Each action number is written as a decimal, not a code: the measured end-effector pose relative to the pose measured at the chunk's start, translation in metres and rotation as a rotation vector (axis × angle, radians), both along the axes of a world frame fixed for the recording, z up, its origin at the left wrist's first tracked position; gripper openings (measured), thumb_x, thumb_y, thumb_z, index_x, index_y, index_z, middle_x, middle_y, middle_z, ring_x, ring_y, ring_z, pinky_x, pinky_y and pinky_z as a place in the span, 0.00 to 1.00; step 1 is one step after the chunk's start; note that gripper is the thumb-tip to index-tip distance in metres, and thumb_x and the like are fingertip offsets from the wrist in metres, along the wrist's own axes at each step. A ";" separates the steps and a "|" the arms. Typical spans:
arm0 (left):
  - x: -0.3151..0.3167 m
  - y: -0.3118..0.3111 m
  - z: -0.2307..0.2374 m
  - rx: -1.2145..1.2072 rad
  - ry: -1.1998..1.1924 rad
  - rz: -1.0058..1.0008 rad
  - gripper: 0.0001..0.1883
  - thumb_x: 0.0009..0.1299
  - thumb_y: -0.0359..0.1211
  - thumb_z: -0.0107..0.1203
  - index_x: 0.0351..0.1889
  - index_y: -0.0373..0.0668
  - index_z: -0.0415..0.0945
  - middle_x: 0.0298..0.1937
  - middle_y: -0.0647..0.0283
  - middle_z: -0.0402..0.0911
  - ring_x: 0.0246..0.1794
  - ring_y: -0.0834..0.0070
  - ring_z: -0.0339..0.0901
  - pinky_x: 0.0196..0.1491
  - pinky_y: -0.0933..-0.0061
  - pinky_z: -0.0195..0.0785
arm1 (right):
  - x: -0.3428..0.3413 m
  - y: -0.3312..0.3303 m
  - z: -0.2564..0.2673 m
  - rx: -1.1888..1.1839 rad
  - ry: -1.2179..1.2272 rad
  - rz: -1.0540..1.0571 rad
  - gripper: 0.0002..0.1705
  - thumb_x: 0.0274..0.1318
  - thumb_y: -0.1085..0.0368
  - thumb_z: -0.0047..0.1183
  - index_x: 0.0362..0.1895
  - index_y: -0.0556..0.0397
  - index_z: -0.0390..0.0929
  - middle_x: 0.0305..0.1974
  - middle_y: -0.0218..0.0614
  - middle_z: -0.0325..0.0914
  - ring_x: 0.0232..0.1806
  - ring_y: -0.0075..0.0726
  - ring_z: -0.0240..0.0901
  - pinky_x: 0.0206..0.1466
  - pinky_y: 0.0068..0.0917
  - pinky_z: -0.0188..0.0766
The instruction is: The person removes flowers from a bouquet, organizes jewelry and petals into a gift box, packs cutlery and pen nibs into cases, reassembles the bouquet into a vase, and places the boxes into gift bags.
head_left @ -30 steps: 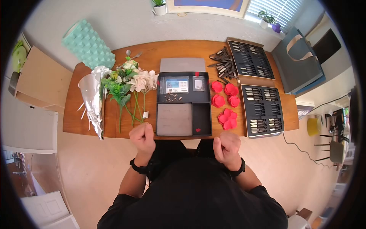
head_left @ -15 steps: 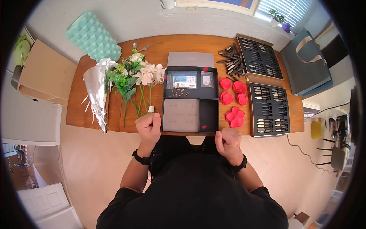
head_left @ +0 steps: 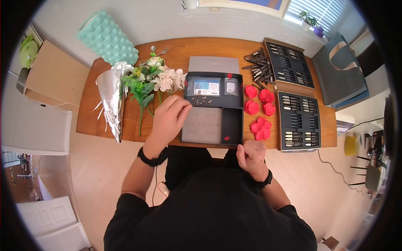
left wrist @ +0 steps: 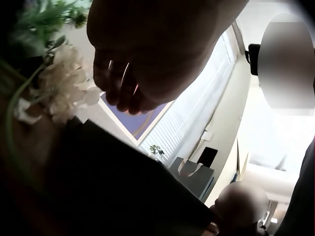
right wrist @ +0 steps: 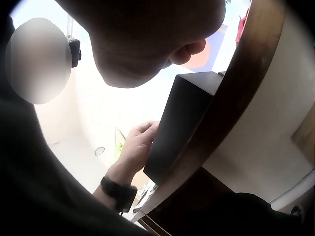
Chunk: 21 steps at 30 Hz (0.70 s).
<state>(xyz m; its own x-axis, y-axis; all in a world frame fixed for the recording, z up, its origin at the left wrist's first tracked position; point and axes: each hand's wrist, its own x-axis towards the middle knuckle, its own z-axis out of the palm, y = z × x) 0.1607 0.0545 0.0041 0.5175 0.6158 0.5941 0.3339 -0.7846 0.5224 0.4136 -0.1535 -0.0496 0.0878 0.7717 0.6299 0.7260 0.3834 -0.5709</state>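
My left hand reaches over the left side of a black two-part box, its fingers extended and nothing seen in them. The fingertips are near small metallic pieces in the box's back part. Behind those pieces lie a clear packet with a blue-and-white card and a smaller clear packet. The front part has a slotted grey insert and a narrow compartment with a small red spot. My right hand is curled into an empty fist at the table's front edge, by the box's right corner.
Artificial flowers and a silver foil wrap lie left, before a mint studded vase. Right of the box are several red flower heads, a pile of dark pens and two trays of pens.
My left hand has uncurled from a fist and moved forward and right over the box's left side. The right hand stays curled at the table edge. The head view has shifted slightly.
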 end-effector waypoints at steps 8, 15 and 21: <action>0.042 0.072 0.005 0.284 0.588 -0.122 0.06 0.72 0.29 0.72 0.44 0.41 0.89 0.43 0.57 0.88 0.44 0.52 0.89 0.47 0.51 0.83 | -0.005 -0.008 0.003 0.057 -0.010 0.008 0.23 0.60 0.77 0.68 0.20 0.50 0.68 0.18 0.37 0.65 0.17 0.48 0.67 0.23 0.44 0.59; 0.069 0.103 -0.026 0.160 0.807 -0.210 0.04 0.72 0.29 0.72 0.38 0.39 0.91 0.41 0.54 0.91 0.47 0.50 0.90 0.51 0.50 0.84 | 0.005 -0.034 -0.009 0.011 -0.005 -0.047 0.24 0.60 0.77 0.69 0.20 0.50 0.67 0.18 0.37 0.64 0.17 0.48 0.65 0.24 0.44 0.59; 0.062 0.081 0.015 0.128 0.468 -0.161 0.04 0.72 0.25 0.71 0.43 0.38 0.91 0.40 0.55 0.90 0.45 0.54 0.90 0.52 0.57 0.85 | 0.008 -0.043 -0.014 -0.022 0.015 -0.018 0.24 0.62 0.76 0.69 0.20 0.50 0.66 0.18 0.37 0.63 0.17 0.49 0.65 0.24 0.44 0.59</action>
